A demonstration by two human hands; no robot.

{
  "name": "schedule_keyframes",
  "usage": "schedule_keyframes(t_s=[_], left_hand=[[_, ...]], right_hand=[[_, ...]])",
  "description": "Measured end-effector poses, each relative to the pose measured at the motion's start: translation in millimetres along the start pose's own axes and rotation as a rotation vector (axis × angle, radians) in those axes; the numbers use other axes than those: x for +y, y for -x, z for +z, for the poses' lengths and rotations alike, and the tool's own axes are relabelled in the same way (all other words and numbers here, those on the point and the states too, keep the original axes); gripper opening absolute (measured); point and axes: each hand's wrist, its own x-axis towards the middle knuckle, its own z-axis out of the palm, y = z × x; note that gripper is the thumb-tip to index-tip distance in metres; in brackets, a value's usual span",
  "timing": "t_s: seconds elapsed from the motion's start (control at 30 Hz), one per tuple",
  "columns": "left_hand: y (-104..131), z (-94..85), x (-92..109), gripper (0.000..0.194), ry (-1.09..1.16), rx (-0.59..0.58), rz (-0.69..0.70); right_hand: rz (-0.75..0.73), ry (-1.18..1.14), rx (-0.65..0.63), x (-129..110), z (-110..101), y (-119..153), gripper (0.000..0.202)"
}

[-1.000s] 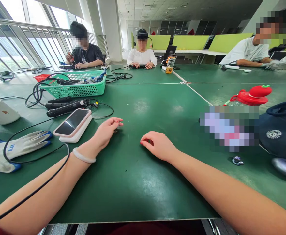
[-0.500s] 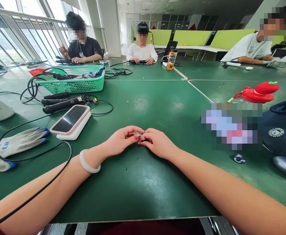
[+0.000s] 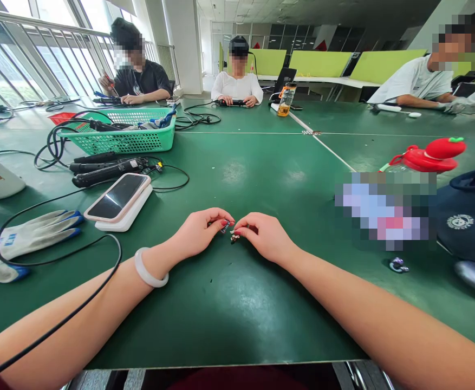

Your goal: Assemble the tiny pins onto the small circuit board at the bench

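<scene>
Just above the green table (image 3: 253, 303), my left hand (image 3: 202, 230) pinches a small shiny bluish piece (image 3: 225, 227) between thumb and fingers. Across a narrow gap, my right hand (image 3: 264, 235) is closed in a pinch on a small gold-and-dark metal piece (image 3: 234, 236) that hangs below its fingertips. Both pieces are too small to tell their kind. The two hands are apart, fingertips facing each other. A white bangle (image 3: 150, 268) circles my left wrist.
Left are a phone (image 3: 118, 197) on a white box, gloves (image 3: 38, 235), black handles (image 3: 107, 172), a green basket (image 3: 127, 138) and a cable across my left forearm. Right are a small shiny trinket (image 3: 398, 265), a red-lidded bottle (image 3: 424, 157) and a dark bag (image 3: 464, 216). Several people sit around.
My fingertips have parted: half a second ago they met over the small pieces. Now each hand holds its own piece, with a narrow gap between them.
</scene>
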Motion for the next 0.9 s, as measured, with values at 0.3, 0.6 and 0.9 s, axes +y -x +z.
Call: schedule_keyframes(t_s=[0.3, 0.6, 0.9], left_hand=[[0.4, 2.3, 0.8, 0.022, 0.126, -0.056, -0.005], [4.0, 0.2, 7.1, 0.022, -0.139, -0.046, 0.111], [7.3, 0.1, 8.1, 0.028, -0.192, -0.077, 0.174]], right_hand=[[-0.026, -0.020, 0.019, -3.6, -0.1, 0.3, 0.013], [-0.025, 0.024, 0.013, -1.5, 0.4, 1.2, 0.013], [-0.032, 0.069, 0.018, -3.1, -0.7, 1.5, 0.014]])
